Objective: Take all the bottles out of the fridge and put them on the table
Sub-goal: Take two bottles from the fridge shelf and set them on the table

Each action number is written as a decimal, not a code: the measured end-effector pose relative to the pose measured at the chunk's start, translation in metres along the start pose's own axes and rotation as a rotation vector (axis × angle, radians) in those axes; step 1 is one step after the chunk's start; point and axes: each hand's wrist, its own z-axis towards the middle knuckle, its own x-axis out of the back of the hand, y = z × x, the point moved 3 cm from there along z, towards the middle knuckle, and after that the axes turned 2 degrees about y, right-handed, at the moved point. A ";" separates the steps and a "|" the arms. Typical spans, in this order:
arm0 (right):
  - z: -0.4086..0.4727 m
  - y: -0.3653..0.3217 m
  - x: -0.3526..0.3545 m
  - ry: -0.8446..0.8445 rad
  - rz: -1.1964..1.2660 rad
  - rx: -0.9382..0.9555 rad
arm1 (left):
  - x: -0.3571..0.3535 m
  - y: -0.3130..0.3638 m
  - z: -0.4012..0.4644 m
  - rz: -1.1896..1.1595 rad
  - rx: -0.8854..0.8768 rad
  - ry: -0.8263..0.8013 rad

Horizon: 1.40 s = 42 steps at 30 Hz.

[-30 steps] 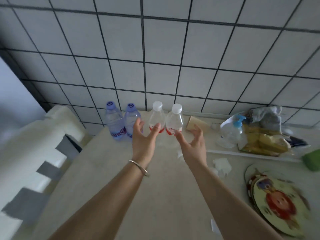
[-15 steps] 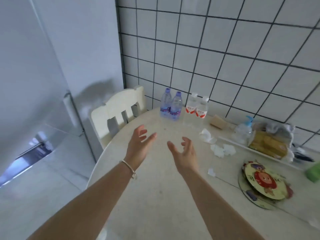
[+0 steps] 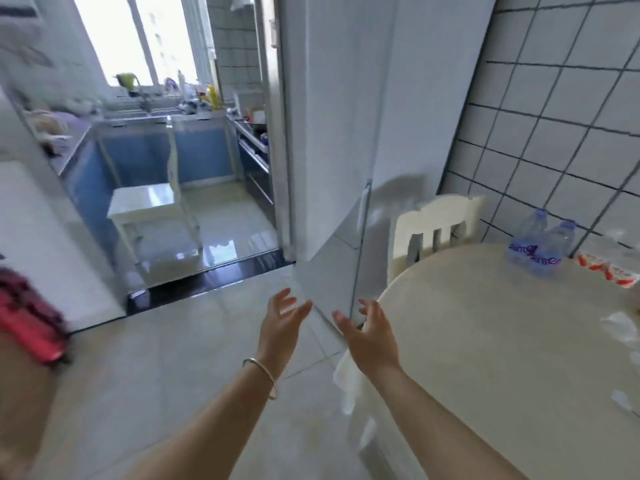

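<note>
Two blue-tinted bottles (image 3: 538, 249) stand at the far edge of the round cream table (image 3: 485, 341), by the tiled wall. Beside them, at the right border, are two clear bottles with red labels (image 3: 609, 266), blurred. My left hand (image 3: 282, 325), with a bracelet on the wrist, and my right hand (image 3: 370, 336) are held out over the floor to the left of the table, fingers spread, holding nothing. The tall white fridge (image 3: 332, 150) stands ahead with its doors closed.
A cream chair (image 3: 433, 226) stands between fridge and table. A doorway on the left leads to a kitchen with a white chair (image 3: 152, 202) and blue cabinets. Something red (image 3: 27, 327) sits at the left edge. Crumpled tissues (image 3: 623, 329) lie on the table.
My view has swung left from the table towards the fridge and kitchen doorway. Both hands left the clear bottles standing on the table and now hover empty over the floor.
</note>
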 end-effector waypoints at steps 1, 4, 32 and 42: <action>-0.004 -0.016 -0.020 -0.028 0.000 0.031 | 0.025 0.003 0.003 -0.011 -0.012 0.033; -0.011 -0.065 -0.081 -0.110 0.004 0.099 | 0.097 0.017 0.021 -0.021 -0.055 0.129; 0.321 -0.351 -0.328 0.153 0.242 0.180 | 0.282 0.152 0.436 0.014 -0.313 0.048; 0.497 -0.360 -0.320 0.344 0.260 0.126 | 0.223 0.198 0.619 -0.040 -0.316 -0.103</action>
